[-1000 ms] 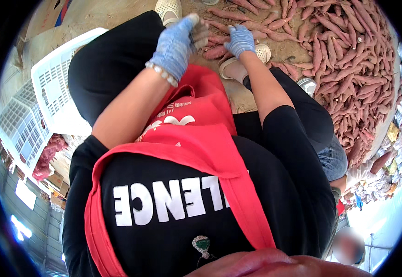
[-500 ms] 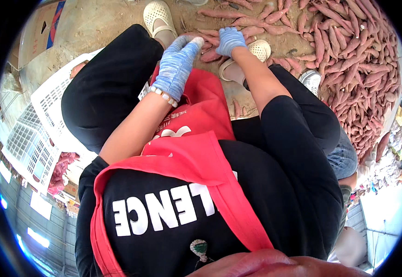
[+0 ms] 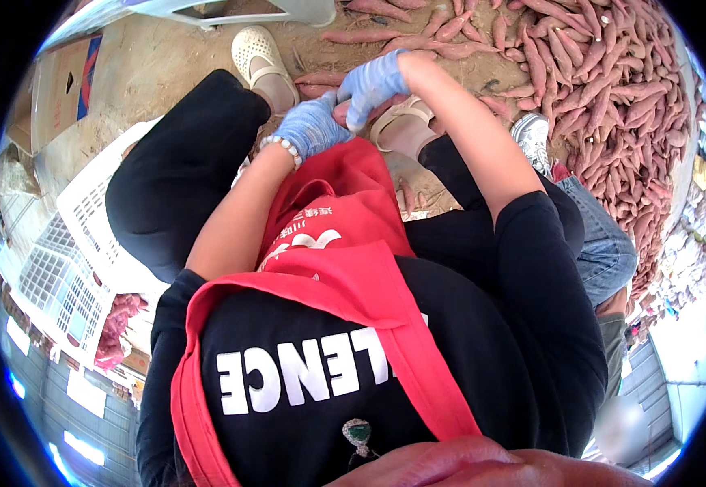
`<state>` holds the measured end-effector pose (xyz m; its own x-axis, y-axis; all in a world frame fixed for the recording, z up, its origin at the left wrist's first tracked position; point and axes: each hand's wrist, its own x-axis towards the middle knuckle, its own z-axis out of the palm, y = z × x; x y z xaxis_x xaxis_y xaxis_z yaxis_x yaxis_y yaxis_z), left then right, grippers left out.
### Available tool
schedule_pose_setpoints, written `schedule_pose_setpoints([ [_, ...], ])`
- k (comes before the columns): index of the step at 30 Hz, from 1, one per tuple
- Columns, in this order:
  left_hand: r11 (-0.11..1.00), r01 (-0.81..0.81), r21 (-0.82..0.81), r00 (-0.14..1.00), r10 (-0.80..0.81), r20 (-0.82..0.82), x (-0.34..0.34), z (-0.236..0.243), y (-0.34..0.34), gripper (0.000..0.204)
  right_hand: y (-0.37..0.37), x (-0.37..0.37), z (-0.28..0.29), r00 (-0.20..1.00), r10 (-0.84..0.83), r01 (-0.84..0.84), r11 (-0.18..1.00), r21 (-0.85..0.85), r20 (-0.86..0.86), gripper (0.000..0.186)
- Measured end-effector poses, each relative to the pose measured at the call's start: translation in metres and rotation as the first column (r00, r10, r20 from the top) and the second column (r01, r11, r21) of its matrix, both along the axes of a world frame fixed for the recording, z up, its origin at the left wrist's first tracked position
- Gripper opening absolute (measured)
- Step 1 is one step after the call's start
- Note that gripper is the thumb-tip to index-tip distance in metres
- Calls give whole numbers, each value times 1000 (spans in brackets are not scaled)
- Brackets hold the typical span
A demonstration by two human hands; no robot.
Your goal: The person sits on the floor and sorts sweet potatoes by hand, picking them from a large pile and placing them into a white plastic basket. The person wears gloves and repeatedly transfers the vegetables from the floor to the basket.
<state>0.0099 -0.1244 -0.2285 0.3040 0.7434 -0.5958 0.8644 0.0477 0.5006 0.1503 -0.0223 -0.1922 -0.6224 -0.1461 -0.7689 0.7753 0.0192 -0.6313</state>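
Both my hands wear blue knit gloves and meet above the red apron (image 3: 333, 183), between my knees. A reddish sweet potato (image 3: 342, 113) shows between them, mostly covered by the gloves. My left hand (image 3: 314, 128) is closed round its near end, a beaded bracelet at the wrist. Over the top of it my right hand (image 3: 372, 84) is wrapped, fingers bent down. Just beyond the hands, more sweet potatoes (image 3: 320, 79) lie on the dirt floor between my cream clogs (image 3: 257, 53).
A large heap of sweet potatoes (image 3: 613, 105) spreads over the floor at the right. White plastic crates (image 3: 61, 272) stand at my left, with a cardboard box (image 3: 61, 93) beyond. A pale plastic stool or crate edge (image 3: 308, 10) shows at the top. Someone in jeans (image 3: 600, 243) sits close on my right.
My right hand has come back from the floor potatoes toward my left hand, and the two now meet on a sweet potato. My left hand has lowered toward the apron.
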Motion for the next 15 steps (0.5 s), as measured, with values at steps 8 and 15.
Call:
schedule_pose_setpoints([
  [8, 20, -483, -875, 294, 945, -141, 7, 5, 1, 13, 60, 72, -135, 867, -497, 334, 536, 776, -30, 40],
  [15, -173, -475, -863, -51, 984, -170, 17, -7, -11, 21, 8, 47, -196, 924, -368, 31, 337, 941, 101, 35],
])
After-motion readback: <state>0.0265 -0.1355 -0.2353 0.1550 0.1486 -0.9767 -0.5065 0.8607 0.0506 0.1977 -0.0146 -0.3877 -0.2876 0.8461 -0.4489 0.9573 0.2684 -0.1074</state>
